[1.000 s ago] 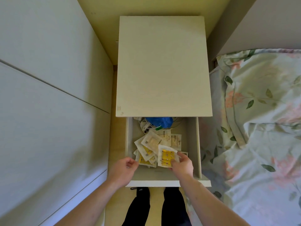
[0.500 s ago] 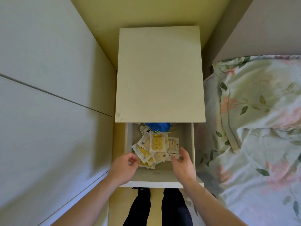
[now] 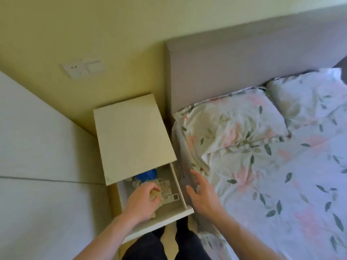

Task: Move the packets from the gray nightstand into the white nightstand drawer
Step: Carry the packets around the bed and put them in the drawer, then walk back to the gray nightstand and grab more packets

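The left hand [image 3: 143, 200] now pinches a packet [image 3: 155, 194] in a curled grip inside the drawer [image 3: 165, 212], where half a second ago it hovered at the near edge. The right hand [image 3: 203, 194] has lifted out, fingers spread, over the bed [image 3: 262, 166]. Other packets [image 3: 169, 191] lie in the drawer (apparently settled), so this load looks delivered.

packets [image 3: 168, 192] bear dark print, too blurred to read
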